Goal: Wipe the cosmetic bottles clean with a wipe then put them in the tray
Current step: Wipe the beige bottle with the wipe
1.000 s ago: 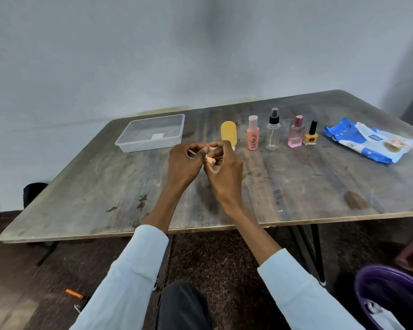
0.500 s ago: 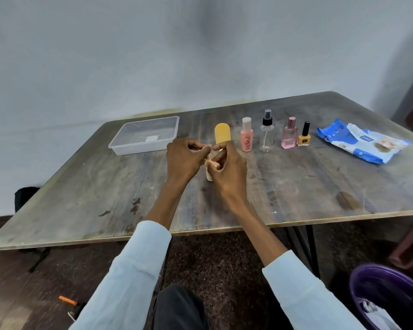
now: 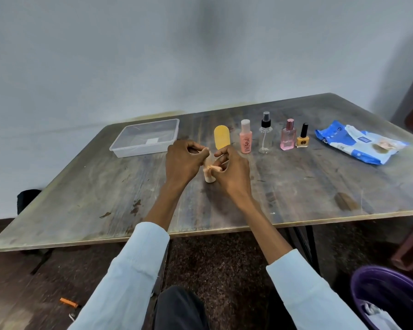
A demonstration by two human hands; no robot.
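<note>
Two hands meet over the middle of the worn wooden tabletop (image 3: 296, 186). Left hand (image 3: 181, 163) and right hand (image 3: 234, 172) both have fingers curled, pinching a small peach-coloured bottle (image 3: 209, 175) between them; the bottle stands upright with its base on or just above the wood (contact is hard to judge). Whether a wipe is wrapped round it cannot be told, the fingers hide most of it. Behind the hands, a row of cosmetic bottles runs to the right: yellow rounded bottle (image 3: 221, 138), pink bottle with white cap (image 3: 245, 136), clear spray bottle with black top (image 3: 265, 133), pink perfume bottle (image 3: 288, 135), yellow nail polish (image 3: 302, 138). All upright, apart from each other. Clear plastic tray (image 3: 119, 148) sits at far left of the tabletop, well apart from the row, a small white label on its floor. Blue and white wipes pack (image 3: 358, 141) lies flat at far right. Light blue sleeves (image 3: 129, 282) cover both forearms up to mid-arm. Purple bin (image 3: 365, 282) on the floor at lower right, something white inside. Small orange object (image 3: 68, 302) on the floor at lower left.
</note>
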